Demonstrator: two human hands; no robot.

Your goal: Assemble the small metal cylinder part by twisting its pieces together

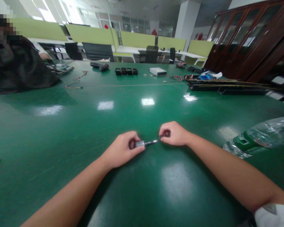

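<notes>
My left hand (124,148) is closed around a silver screwdriver-like tool (145,143). Its thick metal barrel lies between thumb and fingers, and a thinner dark shaft with a bright tip points right. Facing it, my right hand (174,134) pinches a small dark ridged piece (164,136), partly covered by the fingers. The shaft's tip is very close to that piece; whether they touch I cannot tell. Both hands are low over the green table (132,189).
A clear plastic bottle (257,137) lies on the right. Farther back are a power drill (99,66), a black block of several units (126,71), a white box (157,72), a cable (74,82) and long dark strips (227,86). A person in dark clothing (19,66) is at the left.
</notes>
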